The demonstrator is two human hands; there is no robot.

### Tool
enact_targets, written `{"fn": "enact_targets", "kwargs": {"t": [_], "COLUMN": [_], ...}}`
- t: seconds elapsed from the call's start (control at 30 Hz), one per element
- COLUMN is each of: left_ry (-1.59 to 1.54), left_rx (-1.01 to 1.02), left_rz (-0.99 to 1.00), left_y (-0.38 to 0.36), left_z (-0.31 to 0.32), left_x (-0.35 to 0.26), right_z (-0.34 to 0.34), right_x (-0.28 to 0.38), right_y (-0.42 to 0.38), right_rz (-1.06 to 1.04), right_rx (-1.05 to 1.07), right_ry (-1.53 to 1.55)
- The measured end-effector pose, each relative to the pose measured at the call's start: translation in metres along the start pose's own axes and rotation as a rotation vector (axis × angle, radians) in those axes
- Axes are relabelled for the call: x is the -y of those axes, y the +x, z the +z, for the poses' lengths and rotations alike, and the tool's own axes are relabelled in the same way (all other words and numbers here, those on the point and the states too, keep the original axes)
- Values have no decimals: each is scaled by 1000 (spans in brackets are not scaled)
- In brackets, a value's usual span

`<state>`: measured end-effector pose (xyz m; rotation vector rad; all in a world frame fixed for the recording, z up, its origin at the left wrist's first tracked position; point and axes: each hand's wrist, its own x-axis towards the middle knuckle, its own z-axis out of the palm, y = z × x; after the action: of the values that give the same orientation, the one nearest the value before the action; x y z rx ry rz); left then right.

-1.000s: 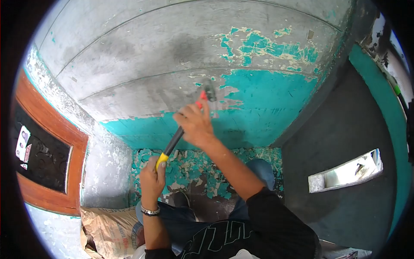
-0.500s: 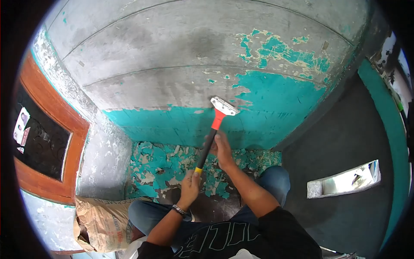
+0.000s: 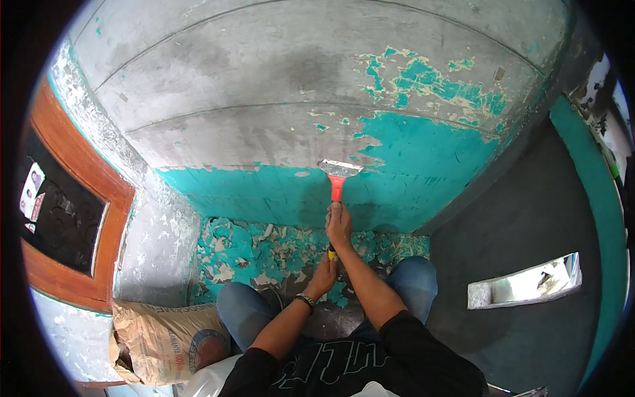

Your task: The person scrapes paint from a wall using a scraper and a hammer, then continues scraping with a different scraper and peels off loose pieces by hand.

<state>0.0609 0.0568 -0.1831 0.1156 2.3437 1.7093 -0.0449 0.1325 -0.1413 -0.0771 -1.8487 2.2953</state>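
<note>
A long-handled paint scraper (image 3: 337, 188) with a red neck and a wide metal blade stands almost straight up and down in view. Its blade lies against the wall (image 3: 251, 135), where bare grey surface meets teal paint (image 3: 423, 155). My right hand (image 3: 338, 226) is wrapped around the dark handle below the red neck. Lower down, my left hand (image 3: 323, 278) grips the handle's yellow-banded end, with a bracelet on that wrist. Both hands are closed, and most of the handle is hidden by them.
Peeled paint flakes (image 3: 241, 248) cover the floor along the wall's foot, before my knees. A brown paper sack (image 3: 169, 341) stands at lower left, below a wooden-framed door (image 3: 119, 218). To the right is a dark wall (image 3: 522, 218) with a narrow bright opening (image 3: 532, 281).
The scraper has swung from a slant to nearly upright, its blade flatter to the wall. My right hand has closed around the handle; my left hand has shifted right. My left knee moved right.
</note>
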Motion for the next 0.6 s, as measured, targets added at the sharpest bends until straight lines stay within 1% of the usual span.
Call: {"fn": "enact_targets", "kwargs": {"t": [0.07,0.13,0.17,0.2,0.27,0.3,0.33,0.37,0.4,0.47,0.5,0.53,0.57,0.6], "left_ry": [-11,-20,-9,3,-16,-33,-35,-44,-53,-40,-32,-29,-58,-88], "left_rx": [18,36,-7,-50,-32,-19,-20,-32,-42,-46,-55,-55,21,96], "left_rz": [-8,-11,66,143,108,76,77,120,156,164,179,183,113,40], "left_y": [6,12,17,20,18,17,19,20,17,9,8,6,2,-2], "left_z": [2,6,9,12,12,10,7,3,3,8,9,7,5,5], "left_x": [0,3,4,5,2,-6,-15,-27,-32,-22,-21,-19,-18,-18], "right_z": [0,-4,-5,-6,-6,-4,-2,-1,-3,-1,-2,-4,-6,-8], "right_x": [-2,0,2,4,7,20,33,42,44,47,36,17,9,0], "right_y": [6,13,16,17,16,16,19,18,14,11,11,7,4,4], "right_rz": [-118,-138,-161,-161,-151,-151,-109,-64,-56,-44,-51,-71,-85,-80], "right_rx": [-56,-33,-13,-16,-6,-7,35,77,74,113,115,129,142,142], "right_ry": [-95,-106,-112,-114,-114,-116,-45,25,22,39,42,-41,-127,-130]}}
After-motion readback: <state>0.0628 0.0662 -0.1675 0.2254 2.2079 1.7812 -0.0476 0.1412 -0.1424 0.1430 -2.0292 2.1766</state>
